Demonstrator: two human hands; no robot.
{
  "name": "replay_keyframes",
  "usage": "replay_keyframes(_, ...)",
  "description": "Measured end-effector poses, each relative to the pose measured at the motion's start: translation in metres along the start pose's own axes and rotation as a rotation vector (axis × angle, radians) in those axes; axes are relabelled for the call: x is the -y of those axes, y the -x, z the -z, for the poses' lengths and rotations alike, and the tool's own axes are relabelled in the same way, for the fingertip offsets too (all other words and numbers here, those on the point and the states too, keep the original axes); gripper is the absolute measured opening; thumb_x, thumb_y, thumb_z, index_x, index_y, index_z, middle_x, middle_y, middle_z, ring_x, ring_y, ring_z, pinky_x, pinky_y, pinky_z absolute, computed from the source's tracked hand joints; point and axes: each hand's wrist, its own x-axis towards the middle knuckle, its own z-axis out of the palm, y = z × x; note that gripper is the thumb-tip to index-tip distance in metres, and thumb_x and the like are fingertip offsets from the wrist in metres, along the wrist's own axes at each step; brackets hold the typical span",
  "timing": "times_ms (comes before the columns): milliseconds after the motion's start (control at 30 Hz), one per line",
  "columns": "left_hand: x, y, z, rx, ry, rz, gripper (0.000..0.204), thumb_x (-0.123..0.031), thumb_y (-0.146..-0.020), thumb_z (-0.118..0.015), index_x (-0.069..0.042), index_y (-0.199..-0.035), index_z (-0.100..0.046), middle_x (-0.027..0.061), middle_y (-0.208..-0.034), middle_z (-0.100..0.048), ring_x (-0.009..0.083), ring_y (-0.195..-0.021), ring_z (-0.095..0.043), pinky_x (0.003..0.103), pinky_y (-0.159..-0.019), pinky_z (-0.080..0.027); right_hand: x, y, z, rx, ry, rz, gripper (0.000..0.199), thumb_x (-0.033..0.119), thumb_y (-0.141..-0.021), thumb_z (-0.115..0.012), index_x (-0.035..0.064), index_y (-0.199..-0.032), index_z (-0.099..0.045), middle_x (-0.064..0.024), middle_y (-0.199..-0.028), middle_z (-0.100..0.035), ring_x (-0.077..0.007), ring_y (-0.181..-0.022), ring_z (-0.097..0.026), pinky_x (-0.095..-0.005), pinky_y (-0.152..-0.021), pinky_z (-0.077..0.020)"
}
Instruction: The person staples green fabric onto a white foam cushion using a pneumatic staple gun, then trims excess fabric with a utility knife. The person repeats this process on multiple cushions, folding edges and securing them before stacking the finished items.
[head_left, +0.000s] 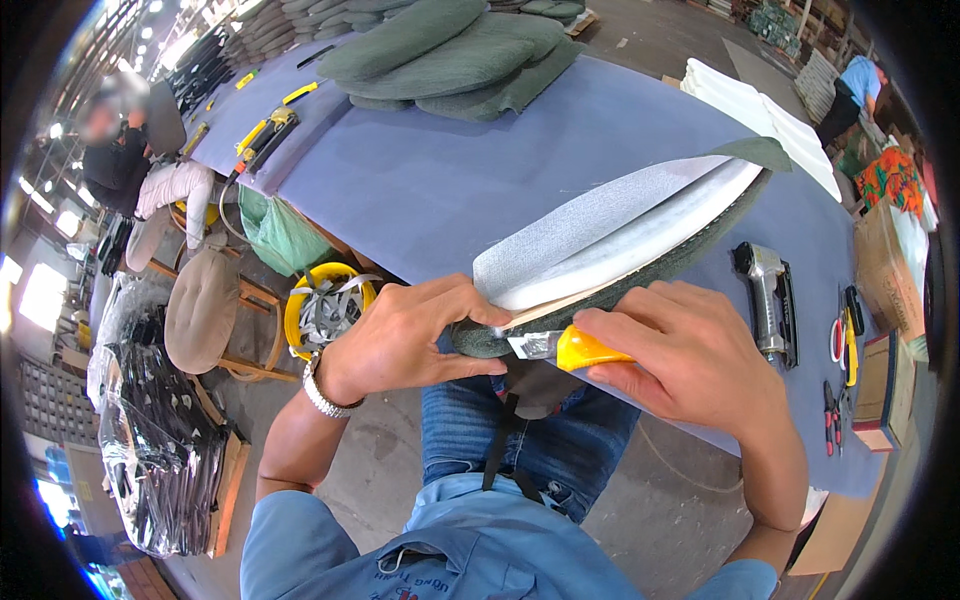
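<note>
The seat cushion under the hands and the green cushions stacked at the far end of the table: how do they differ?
The seat cushion lies at the near edge, its grey fabric peeled back, so white foam shows; the stacked green cushions are fully covered. The left hand presses the near one while the right hand holds a yellow utility knife against it; nobody touches the stack. Both have dark green fabric and lie on the purple-covered table.
</note>
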Motion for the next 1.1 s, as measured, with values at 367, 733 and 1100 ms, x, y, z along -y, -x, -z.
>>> replay_keyframes(367,0.000,0.002,0.000,0.011,-0.043,0.001,0.047,-0.027,-0.074,-0.094,-0.011,-0.112,-0.071,0.0064,-0.094,-0.067,0.0291,-0.079,-0.070,0.035,-0.067,-0.057,-0.006,-0.010,-0.006,-0.007,-0.012,0.075,0.033,0.027,-0.083,-0.080,0.0131,-0.110,-0.066,-0.0040,-0.088,-0.062,-0.0250,-0.087,-0.068,-0.0396,-0.074,-0.0557)
replay_keyframes(733,-0.005,0.001,0.000,0.006,-0.038,-0.006,0.049,-0.026,-0.072,-0.096,-0.011,-0.112,-0.071,0.0069,-0.093,-0.069,0.0285,-0.079,-0.071,0.034,-0.068,-0.058,-0.006,-0.009,-0.011,-0.031,-0.018,0.081,0.042,0.031,-0.081,-0.082,0.0127,-0.117,-0.070,-0.0043,-0.088,-0.061,-0.0257,-0.080,-0.065,-0.0390,-0.071,-0.0532)
replay_keyframes(1100,-0.008,0.001,-0.002,0.023,-0.021,-0.024,0.049,-0.021,-0.073,-0.095,-0.011,-0.113,-0.069,0.0077,-0.092,-0.069,0.0273,-0.078,-0.072,0.034,-0.066,-0.058,-0.005,-0.002,-0.013,-0.015,-0.056,0.044,0.043,0.034,-0.081,-0.082,0.0125,-0.117,-0.072,-0.0047,-0.087,-0.059,-0.0261,-0.078,-0.064,-0.0395,-0.069,-0.0525)
